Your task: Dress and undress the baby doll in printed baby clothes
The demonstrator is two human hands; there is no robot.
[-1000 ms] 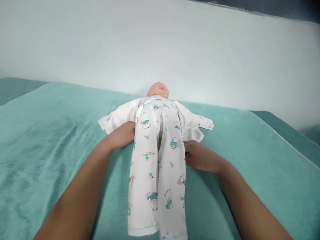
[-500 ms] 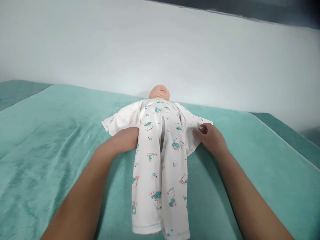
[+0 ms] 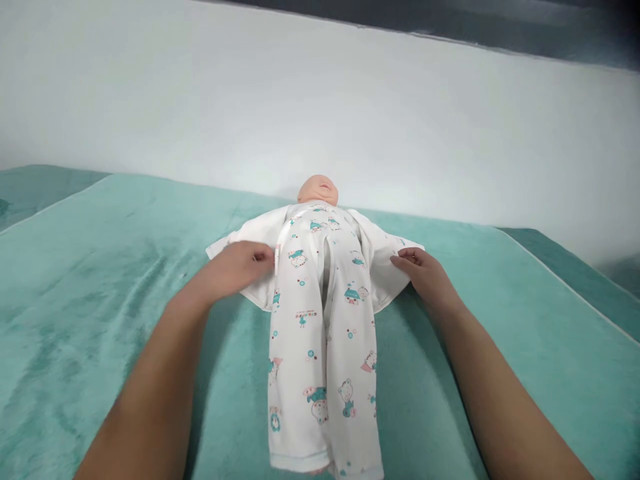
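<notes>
A baby doll (image 3: pixel 317 189) lies on its back, its head towards the wall and its upper face turned out of sight. It is dressed in a white baby shirt (image 3: pixel 390 273) spread out at both sides. White trousers (image 3: pixel 300 360) printed with small bears and houses lie over its front, legs towards me. My left hand (image 3: pixel 243 268) is closed in a pinch at the trousers' left edge, over the shirt; its fingertips are partly hidden. At the shirt's right side, my right hand (image 3: pixel 420 265) pinches the white cloth between thumb and fingers.
A green plush blanket (image 3: pixel 125 280) covers the surface under the doll, wrinkled on the left. Behind the doll's head rises a white wall (image 3: pixel 320 100), with a dark band (image 3: pixel 500 30) along its top right.
My left hand has come out from beneath the trousers' left edge and now shows above the cloth. The shirt's left hem spreads lower. My right hand stays almost in place.
</notes>
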